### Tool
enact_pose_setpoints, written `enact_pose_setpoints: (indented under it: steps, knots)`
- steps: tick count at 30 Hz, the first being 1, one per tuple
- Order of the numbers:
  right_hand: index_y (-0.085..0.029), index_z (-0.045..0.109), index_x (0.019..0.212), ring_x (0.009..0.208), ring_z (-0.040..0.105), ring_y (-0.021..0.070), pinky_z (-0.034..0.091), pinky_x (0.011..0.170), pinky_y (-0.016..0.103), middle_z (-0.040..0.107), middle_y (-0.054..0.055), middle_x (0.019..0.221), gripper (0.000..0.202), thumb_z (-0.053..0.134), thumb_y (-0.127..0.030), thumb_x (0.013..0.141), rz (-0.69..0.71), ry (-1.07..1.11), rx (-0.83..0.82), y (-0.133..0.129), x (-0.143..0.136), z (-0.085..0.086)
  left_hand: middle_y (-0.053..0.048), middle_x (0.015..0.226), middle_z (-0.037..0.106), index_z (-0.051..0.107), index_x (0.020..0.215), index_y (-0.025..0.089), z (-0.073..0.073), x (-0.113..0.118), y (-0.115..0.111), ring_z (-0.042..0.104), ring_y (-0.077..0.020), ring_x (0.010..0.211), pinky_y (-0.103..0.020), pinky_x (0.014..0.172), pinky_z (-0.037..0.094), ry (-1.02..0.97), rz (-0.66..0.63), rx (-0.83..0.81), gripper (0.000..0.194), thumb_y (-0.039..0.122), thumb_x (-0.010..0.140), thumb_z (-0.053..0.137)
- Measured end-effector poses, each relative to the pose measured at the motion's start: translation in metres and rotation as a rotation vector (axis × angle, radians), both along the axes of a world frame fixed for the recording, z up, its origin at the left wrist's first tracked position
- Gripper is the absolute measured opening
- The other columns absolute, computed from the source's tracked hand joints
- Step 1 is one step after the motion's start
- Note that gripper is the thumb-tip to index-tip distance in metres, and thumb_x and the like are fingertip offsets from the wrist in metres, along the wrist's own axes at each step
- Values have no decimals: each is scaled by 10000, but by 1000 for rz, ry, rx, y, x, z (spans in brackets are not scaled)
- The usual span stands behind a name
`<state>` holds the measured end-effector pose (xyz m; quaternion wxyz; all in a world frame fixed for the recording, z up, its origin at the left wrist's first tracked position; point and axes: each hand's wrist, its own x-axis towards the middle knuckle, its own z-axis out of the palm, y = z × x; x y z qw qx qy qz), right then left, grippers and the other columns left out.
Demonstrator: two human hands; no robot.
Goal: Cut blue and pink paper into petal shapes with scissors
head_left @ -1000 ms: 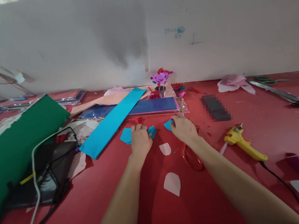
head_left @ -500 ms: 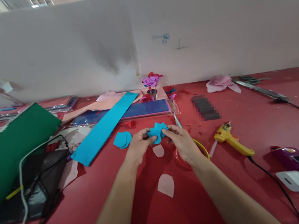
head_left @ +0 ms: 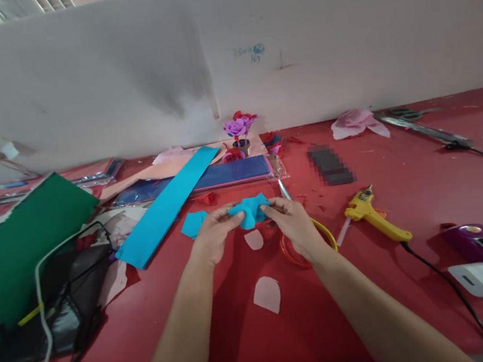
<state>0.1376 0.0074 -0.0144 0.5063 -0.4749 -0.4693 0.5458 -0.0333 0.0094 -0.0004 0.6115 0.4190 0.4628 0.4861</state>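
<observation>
The red tabletop [head_left: 128, 331] carries everything, with a green sheet [head_left: 20, 250] slanting in from the left edge. A long blue crepe-paper strip [head_left: 168, 210] lies diagonally across a wrapped dark-blue paper packet [head_left: 235, 171], both beyond the hands, perhaps so the middle stays free for working. The left hand [head_left: 217, 230] and right hand [head_left: 292, 219] face each other there, lifted a little, likely to give the fingers room underneath. On the right, a yellow glue gun [head_left: 376, 218] lies within easy reach, nozzle pointing away; scissors [head_left: 285, 189] lie partly hidden under the right hand, blades towards the packet. Potted paper flowers [head_left: 238, 128] stand behind, by the wall. Loose blue cut-outs [head_left: 193, 224] lie just beside the left hand, and two pink petal-shaped pieces [head_left: 266, 295] lie nearer the person. The blue crepe-paper piece [head_left: 250, 211] is between the hands — each thumb and its fingers clamped on one side edge, its middle spread free in the gap. Holding opposite edges probably keeps this thin piece stretched and level.
</observation>
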Motion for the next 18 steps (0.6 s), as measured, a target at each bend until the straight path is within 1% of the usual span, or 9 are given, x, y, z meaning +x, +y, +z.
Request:
enact_pose_setpoints:
  steps: [2,4,7,9,10,11,13,15,18]
  knots:
    - [-200,681,828,736,634,168,489,716,297,693,13,790,150,634,-337,788,45,-31,46,-1,-1,0,-39,796,684,709,776,160,-3,7,-2,605,-165,764,-335,809,463,63,-1,4,253,331,612,799]
    - [-205,676,801,722,617,167,485,696,292,673,2,761,182,601,-371,816,71,-88,83,-2,-2,1,-26,761,667,675,779,162,-7,11,-2,600,-157,731,-325,771,474,97,44,53,248,311,618,790]
    - [-210,658,809,727,606,175,484,643,285,654,9,756,244,548,-424,850,103,-112,88,-3,-4,-1,7,765,648,626,971,203,-11,14,-2,600,-147,725,-302,729,475,102,133,112,386,266,624,783]
    - [-216,645,880,775,617,180,492,658,285,665,15,821,188,588,-384,819,140,-75,87,-2,-5,-3,11,812,651,584,1115,228,-13,14,-1,606,-146,769,-301,756,471,67,151,85,525,245,628,781]
    - [-221,637,919,803,621,180,495,683,288,670,16,856,176,611,-345,797,151,-61,95,-1,-6,-5,3,852,659,578,1147,231,-13,14,-1,610,-148,807,-305,786,467,33,130,56,554,239,631,780]
    - [-227,630,945,823,623,179,497,707,292,672,15,878,186,624,-306,776,153,-59,106,-1,-7,-7,-7,890,666,595,1139,225,-14,15,-1,611,-151,843,-309,818,460,-10,95,28,538,237,633,780]
    - [-237,622,963,836,624,173,494,745,298,672,9,889,205,622,-252,758,140,-70,135,0,-7,-9,-28,928,678,658,1030,195,-16,17,-1,610,-161,886,-315,865,445,-92,16,-1,413,246,639,781]
    - [-241,617,962,840,627,167,489,774,302,673,5,899,195,609,-239,767,121,-80,163,0,-7,-9,-39,901,688,693,910,171,-17,20,-1,611,-166,871,-316,872,439,-145,-32,-7,288,260,650,780]
    - [-219,627,877,809,634,165,486,771,303,681,9,864,103,576,-278,810,69,-100,164,0,-6,-6,-34,839,690,706,844,165,-19,23,-3,606,-157,808,-305,827,448,-187,-2,-51,232,292,663,777]
